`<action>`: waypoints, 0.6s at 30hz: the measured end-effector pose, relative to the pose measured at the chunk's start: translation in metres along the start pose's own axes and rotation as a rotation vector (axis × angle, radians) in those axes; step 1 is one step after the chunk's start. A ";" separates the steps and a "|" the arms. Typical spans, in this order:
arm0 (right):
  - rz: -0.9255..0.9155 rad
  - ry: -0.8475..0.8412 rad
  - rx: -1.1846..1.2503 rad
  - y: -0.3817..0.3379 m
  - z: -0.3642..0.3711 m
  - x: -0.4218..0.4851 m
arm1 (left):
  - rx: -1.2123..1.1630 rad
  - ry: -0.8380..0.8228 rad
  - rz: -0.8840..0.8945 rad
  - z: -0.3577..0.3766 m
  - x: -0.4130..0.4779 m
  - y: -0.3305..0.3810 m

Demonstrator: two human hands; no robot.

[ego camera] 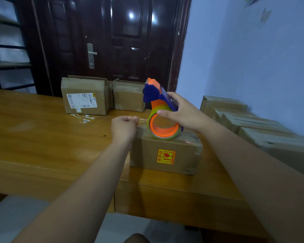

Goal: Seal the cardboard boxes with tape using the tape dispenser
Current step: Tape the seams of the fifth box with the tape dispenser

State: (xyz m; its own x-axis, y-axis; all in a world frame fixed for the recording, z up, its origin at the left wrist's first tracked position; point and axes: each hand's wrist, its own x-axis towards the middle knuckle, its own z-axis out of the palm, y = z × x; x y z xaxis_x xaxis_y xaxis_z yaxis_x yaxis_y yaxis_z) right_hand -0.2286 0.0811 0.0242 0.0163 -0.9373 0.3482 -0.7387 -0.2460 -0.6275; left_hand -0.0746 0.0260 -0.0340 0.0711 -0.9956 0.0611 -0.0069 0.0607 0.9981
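I read the right hand [178, 111] at the end of an extended arm, fingers wrapped over the dispenser [156, 104] and thumb laid on its roll [149, 124]. The dispenser stands upright on top of the box [165, 153], which sits on the table [42, 137] near its front edge. The left hand [124, 126], fingers curled, pinches the tape [142, 120] end, which stretches leftward from the roll above the box's left edge.
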 end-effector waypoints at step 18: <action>0.106 0.042 0.615 0.037 0.033 0.000 | -0.163 0.034 -0.224 -0.009 0.007 -0.024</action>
State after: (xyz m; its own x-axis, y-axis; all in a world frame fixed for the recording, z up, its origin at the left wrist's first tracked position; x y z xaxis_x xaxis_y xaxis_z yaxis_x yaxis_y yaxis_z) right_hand -0.2332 0.0637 -0.0220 -0.0717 -0.9568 0.2819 -0.2116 -0.2616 -0.9417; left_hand -0.0650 0.0178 -0.0575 0.0858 -0.9828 -0.1635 0.1734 -0.1469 0.9738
